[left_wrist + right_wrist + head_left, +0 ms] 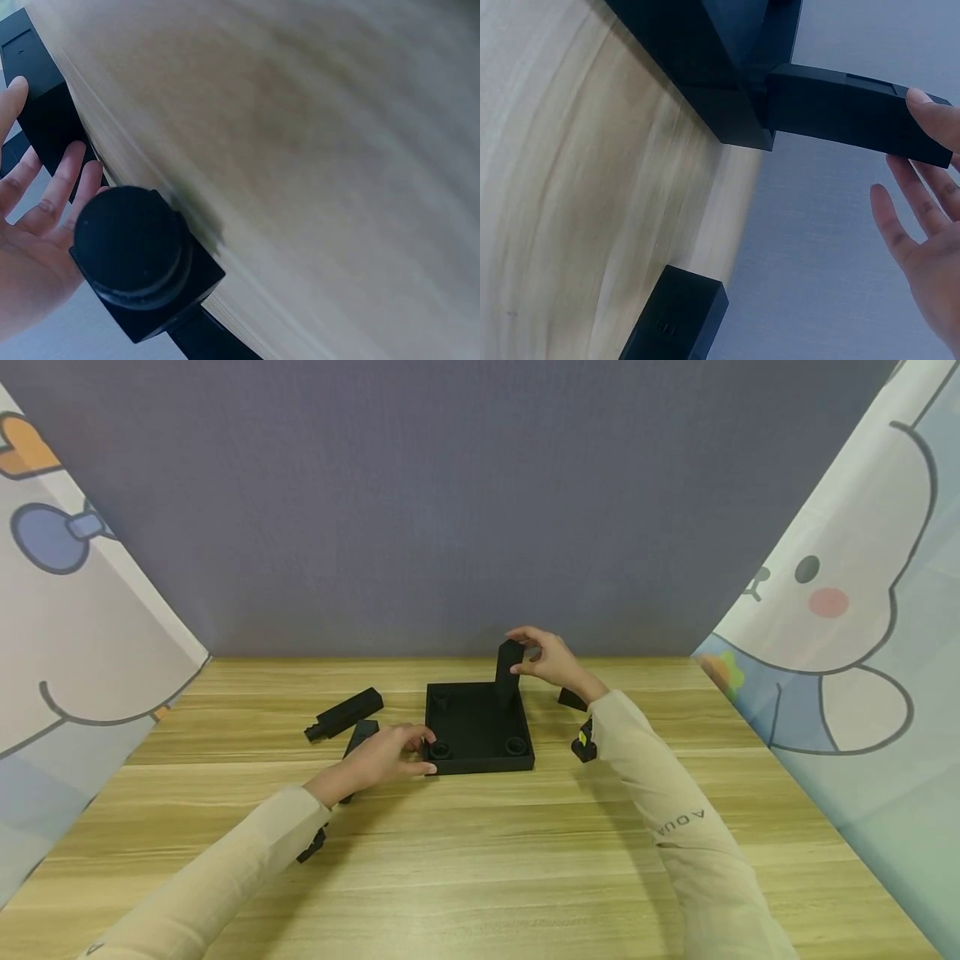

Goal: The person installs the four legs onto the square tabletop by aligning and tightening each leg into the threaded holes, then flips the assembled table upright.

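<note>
A shallow black square base (480, 722) with a raised rim lies on the table, with round sockets showing at three corners. A black square-sided post (507, 667) stands upright at its far right corner. My right hand (553, 662) pinches the post's upper part between thumb and fingers; in the right wrist view the post (840, 109) meets the base (731, 97). My left hand (384, 753) holds the base's near left corner, thumb at the front side and fingers at the left side. How the post's lower end sits in the corner is hidden.
Left of the base lies a black post with a stepped end (347, 713). Another black post (363, 732) is partly under my left hand, and a black piece (312, 845) pokes out below my left forearm. On the right are a black block (572, 698) and a yellow-marked black piece (583, 747).
</note>
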Action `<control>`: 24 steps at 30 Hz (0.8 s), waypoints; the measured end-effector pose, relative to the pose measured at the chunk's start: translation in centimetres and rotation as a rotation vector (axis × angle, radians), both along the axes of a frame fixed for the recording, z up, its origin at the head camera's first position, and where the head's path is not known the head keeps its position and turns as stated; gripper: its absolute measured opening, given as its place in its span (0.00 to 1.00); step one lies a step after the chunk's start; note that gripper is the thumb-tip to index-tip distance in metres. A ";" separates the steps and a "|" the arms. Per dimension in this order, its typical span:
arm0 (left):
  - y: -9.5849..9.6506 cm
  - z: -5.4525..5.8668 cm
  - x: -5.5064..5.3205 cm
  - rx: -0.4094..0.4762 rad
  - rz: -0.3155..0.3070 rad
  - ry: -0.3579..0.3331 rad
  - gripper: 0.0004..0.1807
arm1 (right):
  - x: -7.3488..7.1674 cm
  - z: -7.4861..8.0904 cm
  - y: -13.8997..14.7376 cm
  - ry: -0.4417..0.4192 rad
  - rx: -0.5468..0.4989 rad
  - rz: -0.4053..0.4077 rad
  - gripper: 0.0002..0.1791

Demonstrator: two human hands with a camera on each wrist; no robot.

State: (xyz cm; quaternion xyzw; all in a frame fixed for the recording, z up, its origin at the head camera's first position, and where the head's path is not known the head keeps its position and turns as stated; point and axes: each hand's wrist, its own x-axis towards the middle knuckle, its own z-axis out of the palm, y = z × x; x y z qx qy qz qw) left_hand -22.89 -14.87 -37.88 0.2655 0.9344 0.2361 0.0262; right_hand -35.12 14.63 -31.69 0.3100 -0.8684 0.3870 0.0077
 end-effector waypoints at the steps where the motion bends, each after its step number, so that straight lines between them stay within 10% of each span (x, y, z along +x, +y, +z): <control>1: 0.0 0.0 0.0 0.000 0.000 0.001 0.23 | 0.0 0.0 0.0 -0.002 0.003 0.001 0.30; 24: 0.2 -0.1 0.1 0.011 0.006 0.002 0.22 | 0.1 -1.4 -0.2 0.073 -0.027 -0.081 0.30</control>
